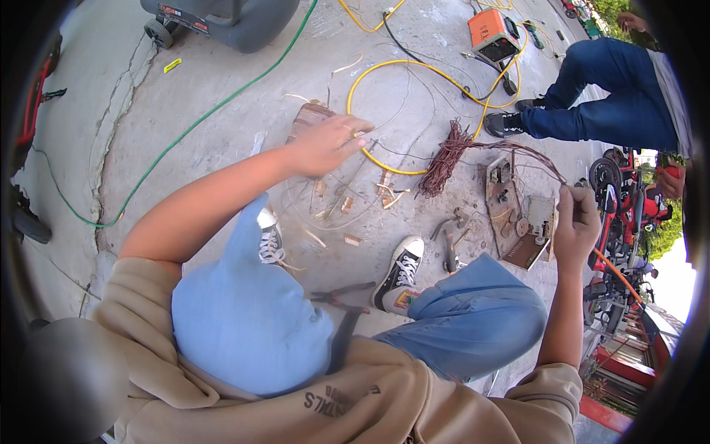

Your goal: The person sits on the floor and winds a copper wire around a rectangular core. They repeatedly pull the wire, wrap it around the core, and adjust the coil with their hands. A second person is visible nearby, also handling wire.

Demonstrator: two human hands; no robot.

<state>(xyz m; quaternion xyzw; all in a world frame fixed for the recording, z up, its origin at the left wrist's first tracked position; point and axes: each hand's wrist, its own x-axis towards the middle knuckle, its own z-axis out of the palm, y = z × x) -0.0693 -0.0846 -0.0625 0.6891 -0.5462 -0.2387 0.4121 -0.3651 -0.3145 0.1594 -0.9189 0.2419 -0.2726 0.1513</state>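
Rough matt concrete floor [222, 140], coppery wire bundle [444, 159]
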